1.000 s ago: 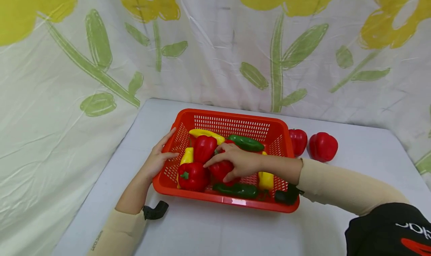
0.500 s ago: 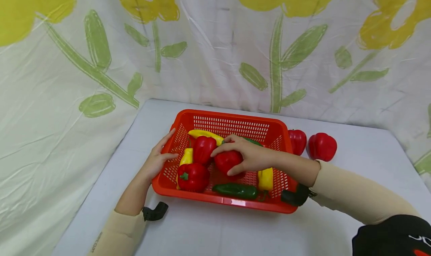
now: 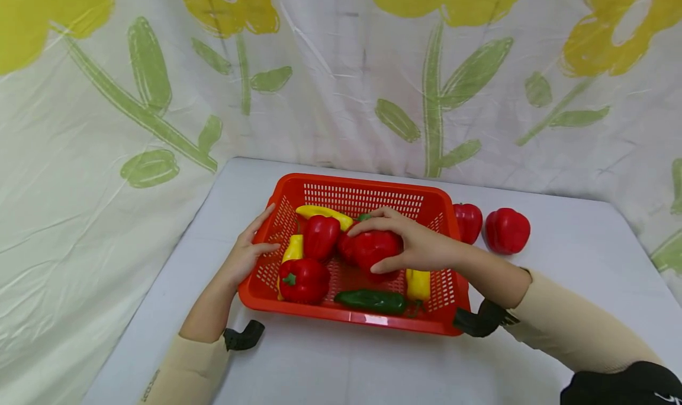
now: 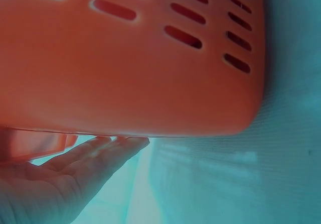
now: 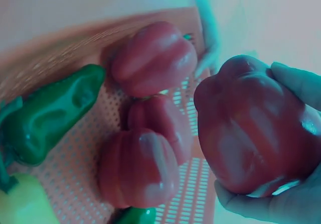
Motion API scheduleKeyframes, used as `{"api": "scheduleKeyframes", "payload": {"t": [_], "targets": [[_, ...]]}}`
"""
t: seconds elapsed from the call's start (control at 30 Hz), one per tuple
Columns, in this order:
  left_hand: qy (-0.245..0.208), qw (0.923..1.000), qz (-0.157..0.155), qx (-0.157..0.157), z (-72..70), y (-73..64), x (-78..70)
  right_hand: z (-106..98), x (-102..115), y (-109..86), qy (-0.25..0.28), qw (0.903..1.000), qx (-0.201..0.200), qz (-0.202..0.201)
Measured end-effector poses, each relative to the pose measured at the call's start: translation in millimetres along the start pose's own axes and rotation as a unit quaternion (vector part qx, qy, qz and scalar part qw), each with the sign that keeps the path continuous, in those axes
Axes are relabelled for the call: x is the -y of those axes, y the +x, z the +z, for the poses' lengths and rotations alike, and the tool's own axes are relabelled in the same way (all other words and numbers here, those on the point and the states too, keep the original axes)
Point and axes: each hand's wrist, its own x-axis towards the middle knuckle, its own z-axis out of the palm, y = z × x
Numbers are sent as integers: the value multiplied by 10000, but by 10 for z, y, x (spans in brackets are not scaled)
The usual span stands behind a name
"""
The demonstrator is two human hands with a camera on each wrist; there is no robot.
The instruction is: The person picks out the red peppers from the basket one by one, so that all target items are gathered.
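Observation:
In the head view my right hand (image 3: 410, 239) grips a red bell pepper (image 3: 377, 252) over the middle of the orange-red basket (image 3: 319, 315). The right wrist view shows this bell pepper (image 5: 256, 128) between thumb and fingers, raised over others in the basket. My left hand (image 3: 247, 257) holds the basket's left rim, its thumb over the edge. From the left wrist, that hand's fingers (image 4: 100, 158) lie fairly straight along the outside of the basket wall (image 4: 130, 83). Inside are more red bell peppers (image 3: 303, 280), yellow peppers (image 3: 418, 283) and a long green pepper (image 3: 370, 301).
Two red bell peppers (image 3: 507, 231) stand on the white table (image 3: 570, 239) just right of the basket. A white curtain (image 3: 330, 97) with painted yellow flowers hangs behind and to the left.
My right hand has lifted the red bell pepper and carried it rightward, uncovering another red one beside it. The left hand keeps its place on the rim.

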Motion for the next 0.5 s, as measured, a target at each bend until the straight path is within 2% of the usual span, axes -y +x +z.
{"api": "scheduleKeyframes", "payload": {"t": [0.23,0.5], "targets": [[-29,10000,-9,17,5,-2,0,18,-16,-80,199,9998,-44,23],[-11,10000,-5,-9,8,9,-1,20,-34,-189,465,9984,-297,128]]}}
